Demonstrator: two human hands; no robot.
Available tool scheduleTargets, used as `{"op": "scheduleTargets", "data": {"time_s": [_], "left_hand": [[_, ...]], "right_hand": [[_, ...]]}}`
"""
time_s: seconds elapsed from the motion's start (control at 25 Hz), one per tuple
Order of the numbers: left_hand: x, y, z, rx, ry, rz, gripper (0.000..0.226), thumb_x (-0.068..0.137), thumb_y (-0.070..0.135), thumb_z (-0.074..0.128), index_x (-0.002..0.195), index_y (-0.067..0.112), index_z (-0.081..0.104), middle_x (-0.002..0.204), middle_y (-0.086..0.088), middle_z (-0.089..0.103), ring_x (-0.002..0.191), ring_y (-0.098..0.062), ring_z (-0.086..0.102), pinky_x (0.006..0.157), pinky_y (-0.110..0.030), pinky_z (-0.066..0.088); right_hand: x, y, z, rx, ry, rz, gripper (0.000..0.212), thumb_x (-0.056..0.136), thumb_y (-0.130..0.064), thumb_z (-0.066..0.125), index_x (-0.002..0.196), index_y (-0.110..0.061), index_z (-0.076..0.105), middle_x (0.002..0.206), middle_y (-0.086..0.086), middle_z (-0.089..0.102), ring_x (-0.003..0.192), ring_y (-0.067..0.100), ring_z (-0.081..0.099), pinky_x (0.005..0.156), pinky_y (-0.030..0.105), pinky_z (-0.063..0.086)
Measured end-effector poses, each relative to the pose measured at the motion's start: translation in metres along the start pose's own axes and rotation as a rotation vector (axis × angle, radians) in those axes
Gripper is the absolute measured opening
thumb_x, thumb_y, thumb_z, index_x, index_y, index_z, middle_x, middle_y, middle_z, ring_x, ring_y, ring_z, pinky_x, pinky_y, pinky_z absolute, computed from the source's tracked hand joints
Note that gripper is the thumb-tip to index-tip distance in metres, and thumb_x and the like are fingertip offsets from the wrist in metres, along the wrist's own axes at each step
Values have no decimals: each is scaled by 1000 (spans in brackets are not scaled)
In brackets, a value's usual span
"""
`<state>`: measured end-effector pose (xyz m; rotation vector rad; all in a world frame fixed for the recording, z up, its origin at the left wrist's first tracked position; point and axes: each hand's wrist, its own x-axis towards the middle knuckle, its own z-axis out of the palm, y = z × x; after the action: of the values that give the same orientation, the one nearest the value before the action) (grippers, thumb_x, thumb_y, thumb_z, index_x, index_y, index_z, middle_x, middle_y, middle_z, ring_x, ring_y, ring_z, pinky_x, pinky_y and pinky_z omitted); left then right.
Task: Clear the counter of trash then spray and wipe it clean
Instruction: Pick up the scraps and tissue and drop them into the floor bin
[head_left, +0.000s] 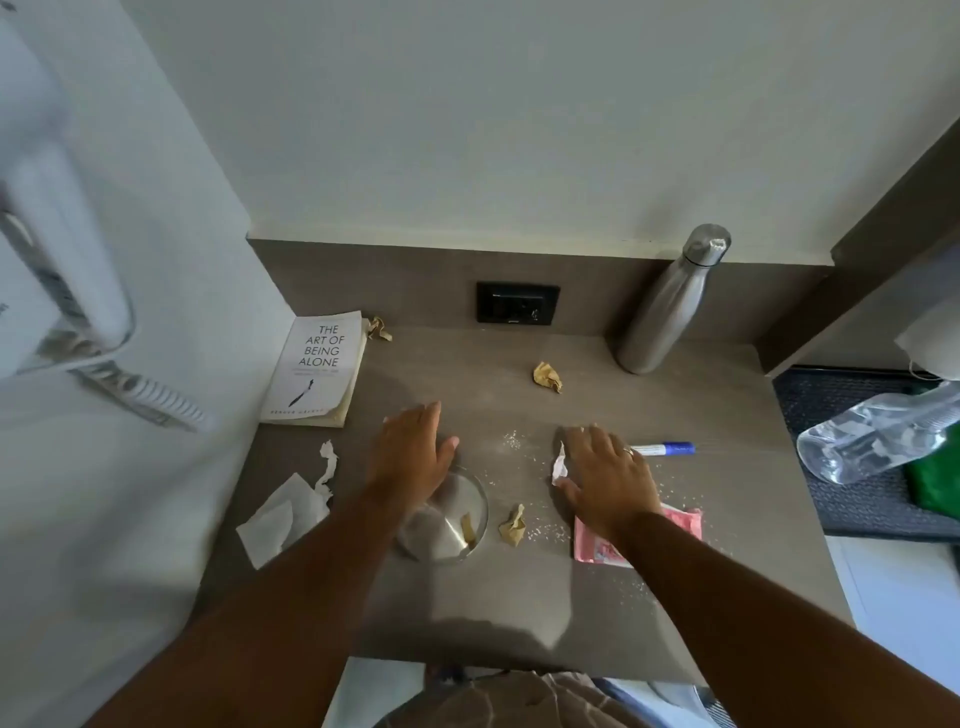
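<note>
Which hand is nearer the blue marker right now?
Right. The right hand lies flat just left of the marker, its fingers almost touching the marker's near end. The left hand is far off to the left, above the glass.

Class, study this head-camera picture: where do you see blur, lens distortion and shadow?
Head view: the white fixture at far left is smeared by blur, wide-angle bending curves the wall edges, both hands, left hand and right hand, look soft, and a dark shadow lies on the counter near its front edge.
</note>
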<state>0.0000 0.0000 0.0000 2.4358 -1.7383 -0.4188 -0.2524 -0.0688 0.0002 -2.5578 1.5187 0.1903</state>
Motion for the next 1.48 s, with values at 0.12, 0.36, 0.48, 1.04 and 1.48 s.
{"op": "scheduleTargets", "data": {"time_s": [0.12,0.36,0.48,1.04,1.48], "left_hand": [[25,19,2,-31,13,-6,61,95,43,49,147,14,34,147,-8,48,134,-24,44,111,-41,34],[89,80,6,-108,-79,174,60,94,29,56,149,26,32,148,-4,45,132,-25,45,102,-43,43],[119,113,25,-9,-204,249,61,93,30,58,148,34,32,152,-5,39,135,-28,40,103,-40,40],[131,-63,-45,198,282,-255,24,92,31,53,92,9,61,81,-11,66,74,-30,65,66,-37,53],[165,-76,-8,686,60,-143,25,85,20,50,108,11,52,110,-17,55,98,-31,55,82,-38,42]], "right_hand": [[25,1,2,-3,-26,-76,37,81,-55,58,111,-33,54,114,-1,62,107,25,60,89,41,45],[44,13,7,12,-65,-186,15,91,-25,51,100,-20,62,98,5,61,85,24,62,74,38,53],[49,21,5,152,-63,-167,12,90,-18,51,93,-17,62,92,6,62,79,27,63,66,39,57],[16,-64,5,297,-267,-322,34,92,-3,48,116,-21,65,117,3,65,98,19,65,84,31,55],[-52,-78,32,235,-179,-185,38,96,-30,47,133,-19,49,139,5,48,115,25,58,85,34,56]]}}
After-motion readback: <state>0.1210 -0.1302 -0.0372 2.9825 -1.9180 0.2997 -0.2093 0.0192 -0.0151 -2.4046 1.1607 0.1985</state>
